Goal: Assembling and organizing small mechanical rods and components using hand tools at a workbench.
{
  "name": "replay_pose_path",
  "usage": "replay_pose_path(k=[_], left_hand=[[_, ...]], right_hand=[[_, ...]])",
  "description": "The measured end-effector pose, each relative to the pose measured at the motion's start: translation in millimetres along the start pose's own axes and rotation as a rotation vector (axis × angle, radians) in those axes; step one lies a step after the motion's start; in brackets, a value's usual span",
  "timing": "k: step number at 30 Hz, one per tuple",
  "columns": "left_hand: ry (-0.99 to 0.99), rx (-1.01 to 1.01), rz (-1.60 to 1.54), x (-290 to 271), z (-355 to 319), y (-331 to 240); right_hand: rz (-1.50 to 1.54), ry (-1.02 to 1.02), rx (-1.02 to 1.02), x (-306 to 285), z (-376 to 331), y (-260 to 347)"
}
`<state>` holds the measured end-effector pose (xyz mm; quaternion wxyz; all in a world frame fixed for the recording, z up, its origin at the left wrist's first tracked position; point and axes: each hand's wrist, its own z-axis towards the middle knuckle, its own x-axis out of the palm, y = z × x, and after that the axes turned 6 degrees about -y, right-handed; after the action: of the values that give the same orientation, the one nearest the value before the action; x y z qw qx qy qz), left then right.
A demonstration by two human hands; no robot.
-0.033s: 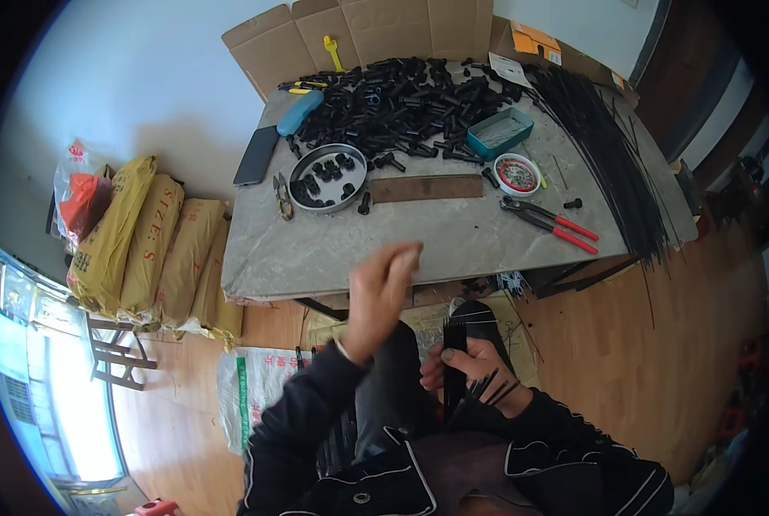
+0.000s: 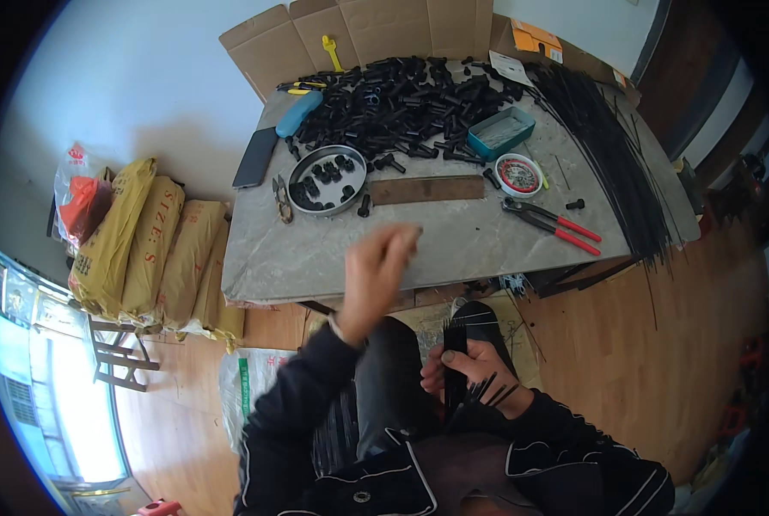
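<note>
The right hand has its grip closed around a flat bundle of black strips, thumb laid across the near face and fingers curled at the bundle's left side. The left hand is raised in front of the worktop, fingers curled in and blurred; whether it pinches anything I cannot tell.

The bundle stands over the person's lap, its long axis running nearly straight up and down in the view. Its upper end, split into fine tips, points toward the worktop; the lower end runs toward the person's body. Several thin dark strip ends slant up to the right across the right wrist.

Between the bundle and the things on the worktop comes the near edge, and the left hand covers part of that edge. Beyond lie a brown flat bar, a round tray of black pieces to its left, and red-handled cutters to the right. Farther back are a small white tub, a teal box and a heap of black fittings, with long black rods along the right side.

The bundle passes through the right grip, its tips sticking out above the thumb.
</note>
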<state>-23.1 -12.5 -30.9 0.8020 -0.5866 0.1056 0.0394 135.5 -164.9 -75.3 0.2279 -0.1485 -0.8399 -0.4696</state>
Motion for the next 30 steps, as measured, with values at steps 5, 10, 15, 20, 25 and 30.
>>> replay_pose_path(k=[5, 10, 15, 20, 25, 30], left_hand=[[-0.069, 0.482, 0.270, 21, 181, 28], [0.022, 0.643, 0.753, 55, 297, 74], [0.221, 0.619, 1.321, 71, 322, 83], [0.105, 0.482, 1.068, 56, 316, 66], [0.387, 0.224, 0.825, 31, 265, 35], [0.351, 0.504, 1.036, 50, 238, 63]], right_hand=[[0.021, 0.051, -0.007, -15, 20, -2], [0.104, -0.036, 0.040, -29, 33, 6], [0.164, -0.090, 0.049, -41, 43, 6], [0.125, -0.097, 0.032, -41, 49, 4], [0.147, -0.043, 0.037, -49, 44, 6], [0.187, -0.063, -0.007, -47, 32, 4]])
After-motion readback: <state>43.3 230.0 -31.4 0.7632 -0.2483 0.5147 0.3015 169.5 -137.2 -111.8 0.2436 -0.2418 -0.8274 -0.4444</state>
